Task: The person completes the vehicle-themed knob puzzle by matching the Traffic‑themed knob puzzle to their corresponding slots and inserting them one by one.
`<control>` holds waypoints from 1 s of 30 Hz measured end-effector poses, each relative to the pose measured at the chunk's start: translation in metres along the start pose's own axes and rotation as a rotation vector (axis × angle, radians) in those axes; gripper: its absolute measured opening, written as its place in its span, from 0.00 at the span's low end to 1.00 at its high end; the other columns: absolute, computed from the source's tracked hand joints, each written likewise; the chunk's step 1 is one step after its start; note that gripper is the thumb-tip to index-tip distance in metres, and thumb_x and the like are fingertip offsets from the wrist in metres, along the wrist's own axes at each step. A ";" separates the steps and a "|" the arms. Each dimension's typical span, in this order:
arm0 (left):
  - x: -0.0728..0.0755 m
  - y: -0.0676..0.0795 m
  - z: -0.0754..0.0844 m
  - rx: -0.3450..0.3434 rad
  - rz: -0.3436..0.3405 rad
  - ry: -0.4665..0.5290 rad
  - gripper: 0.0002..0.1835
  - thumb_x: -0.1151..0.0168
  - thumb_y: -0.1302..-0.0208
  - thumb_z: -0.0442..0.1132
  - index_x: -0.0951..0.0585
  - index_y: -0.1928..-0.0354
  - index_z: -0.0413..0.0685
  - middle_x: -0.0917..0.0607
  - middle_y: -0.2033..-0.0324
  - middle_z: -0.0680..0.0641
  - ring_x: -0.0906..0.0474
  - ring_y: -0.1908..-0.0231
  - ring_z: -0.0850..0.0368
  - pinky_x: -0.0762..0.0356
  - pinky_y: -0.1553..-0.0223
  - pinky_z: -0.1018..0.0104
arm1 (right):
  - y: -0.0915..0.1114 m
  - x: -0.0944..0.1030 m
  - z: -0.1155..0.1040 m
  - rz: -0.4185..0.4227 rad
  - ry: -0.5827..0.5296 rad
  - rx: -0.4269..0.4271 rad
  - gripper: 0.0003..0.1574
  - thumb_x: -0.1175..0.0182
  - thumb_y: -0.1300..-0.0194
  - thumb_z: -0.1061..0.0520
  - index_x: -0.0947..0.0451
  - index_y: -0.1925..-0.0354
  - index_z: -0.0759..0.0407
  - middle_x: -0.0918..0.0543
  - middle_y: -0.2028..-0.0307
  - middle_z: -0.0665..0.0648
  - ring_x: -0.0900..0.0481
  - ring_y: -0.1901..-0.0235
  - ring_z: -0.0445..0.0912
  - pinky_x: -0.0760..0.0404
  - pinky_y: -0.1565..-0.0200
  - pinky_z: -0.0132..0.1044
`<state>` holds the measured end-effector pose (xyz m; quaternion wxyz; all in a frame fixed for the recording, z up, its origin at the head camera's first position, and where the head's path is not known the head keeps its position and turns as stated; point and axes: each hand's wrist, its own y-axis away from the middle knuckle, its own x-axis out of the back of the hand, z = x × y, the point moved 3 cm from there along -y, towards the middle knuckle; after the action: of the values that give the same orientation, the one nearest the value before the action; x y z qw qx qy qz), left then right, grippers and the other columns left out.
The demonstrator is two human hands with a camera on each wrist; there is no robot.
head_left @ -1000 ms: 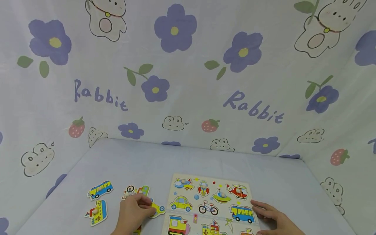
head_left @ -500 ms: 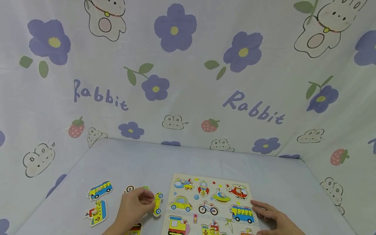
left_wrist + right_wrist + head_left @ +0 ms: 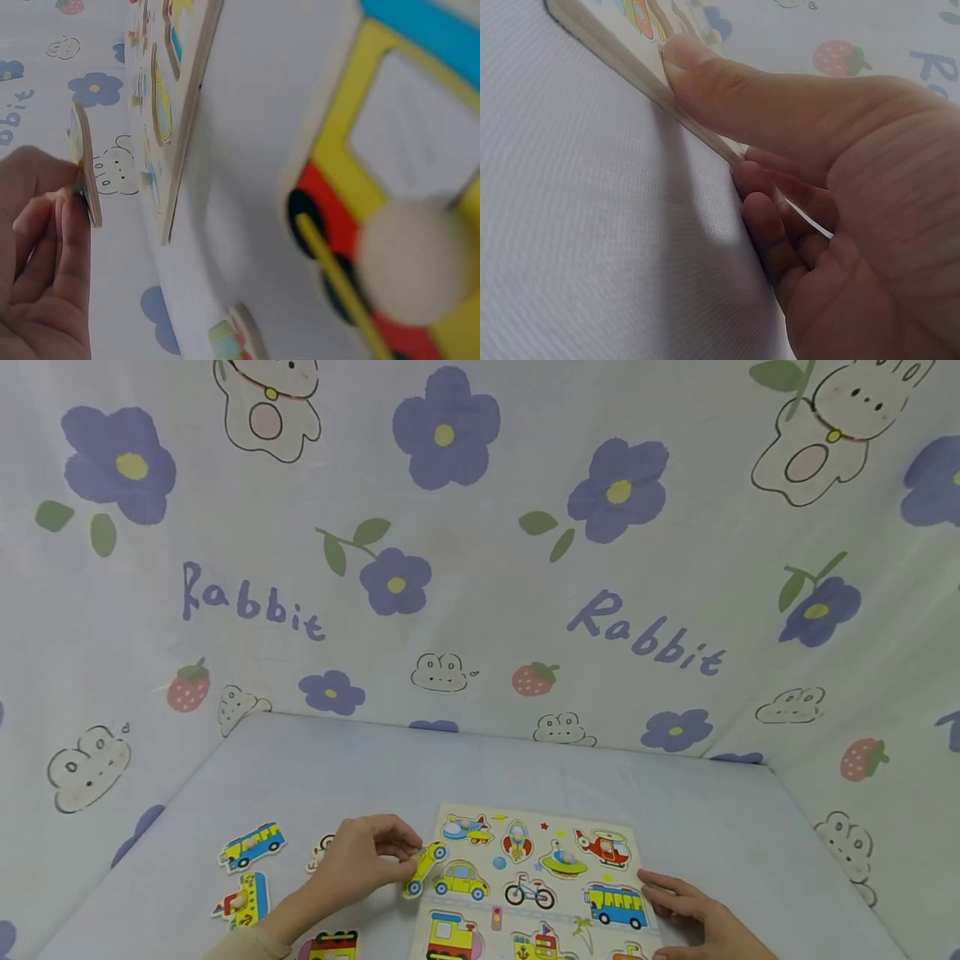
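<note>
A person's left hand pinches a thin yellow car-shaped wooden puzzle piece between thumb and fingers, tilted and lifted off the white cloth-covered table, at the left edge of a cream rectangular wooden puzzle board near its printed yellow car. The left wrist view shows the piece apart from the board. The right hand rests along the board's right edge, fingers relaxed and thumb touching the rim. Left of the board lie a blue-and-yellow bus piece, a yellow-and-blue boat piece with red parts and, near the bottom of the head view, a partly visible red-and-yellow train piece. Behind hangs a white cloth printed with purple flowers and rabbits.
</note>
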<state>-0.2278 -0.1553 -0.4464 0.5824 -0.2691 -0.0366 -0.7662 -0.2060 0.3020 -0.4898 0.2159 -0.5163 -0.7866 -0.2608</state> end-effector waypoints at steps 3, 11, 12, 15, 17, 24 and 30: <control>-0.003 -0.008 0.005 -0.023 -0.082 0.020 0.09 0.27 0.45 0.30 0.15 0.63 0.46 0.14 0.65 0.52 0.16 0.67 0.58 0.18 0.62 0.64 | 0.000 -0.001 0.000 -0.004 -0.009 -0.003 0.54 0.23 0.55 0.39 0.29 0.32 0.53 0.40 0.28 0.56 0.33 0.41 0.55 0.24 0.45 0.42; -0.020 -0.023 0.010 -0.046 -0.286 0.025 0.09 0.29 0.49 0.25 0.16 0.65 0.42 0.15 0.68 0.50 0.17 0.69 0.58 0.18 0.63 0.66 | 0.001 0.000 -0.001 -0.012 -0.025 0.026 0.52 0.23 0.53 0.41 0.29 0.32 0.52 0.41 0.28 0.54 0.35 0.39 0.57 0.24 0.45 0.38; -0.022 -0.024 0.010 -0.040 -0.296 0.010 0.09 0.29 0.49 0.25 0.16 0.66 0.42 0.15 0.69 0.50 0.17 0.69 0.59 0.18 0.64 0.67 | 0.001 0.000 -0.002 -0.010 -0.026 0.031 0.52 0.23 0.53 0.41 0.29 0.32 0.52 0.41 0.28 0.54 0.35 0.38 0.57 0.24 0.45 0.38; -0.028 -0.025 0.005 -0.012 -0.309 -0.047 0.09 0.28 0.51 0.25 0.16 0.68 0.43 0.15 0.72 0.52 0.18 0.72 0.61 0.18 0.67 0.68 | 0.001 0.000 -0.002 -0.007 -0.041 0.031 0.52 0.23 0.54 0.41 0.28 0.32 0.51 0.40 0.28 0.52 0.37 0.35 0.59 0.24 0.45 0.37; -0.031 -0.024 0.001 0.018 -0.297 -0.074 0.09 0.26 0.52 0.27 0.16 0.70 0.44 0.16 0.73 0.54 0.19 0.73 0.62 0.19 0.68 0.69 | 0.001 -0.001 -0.002 -0.009 -0.044 0.030 0.52 0.23 0.54 0.41 0.28 0.32 0.51 0.40 0.28 0.52 0.38 0.34 0.60 0.25 0.45 0.38; -0.036 -0.019 -0.002 0.047 -0.224 -0.033 0.10 0.23 0.52 0.29 0.16 0.70 0.42 0.16 0.74 0.53 0.19 0.73 0.60 0.19 0.69 0.69 | 0.002 0.000 0.001 -0.016 -0.030 0.037 0.52 0.23 0.53 0.42 0.29 0.32 0.52 0.41 0.28 0.52 0.39 0.34 0.60 0.25 0.45 0.36; -0.042 -0.023 -0.001 0.036 -0.225 0.000 0.09 0.25 0.51 0.26 0.16 0.70 0.42 0.15 0.72 0.51 0.18 0.72 0.60 0.19 0.68 0.70 | 0.003 0.000 0.002 -0.015 -0.024 0.036 0.51 0.23 0.52 0.41 0.29 0.32 0.52 0.41 0.28 0.53 0.39 0.34 0.61 0.25 0.45 0.37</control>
<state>-0.2417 -0.1116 -0.4609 0.4976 -0.2527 -0.0803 -0.8259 -0.2034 0.3043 -0.4910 0.2139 -0.5095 -0.7976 -0.2421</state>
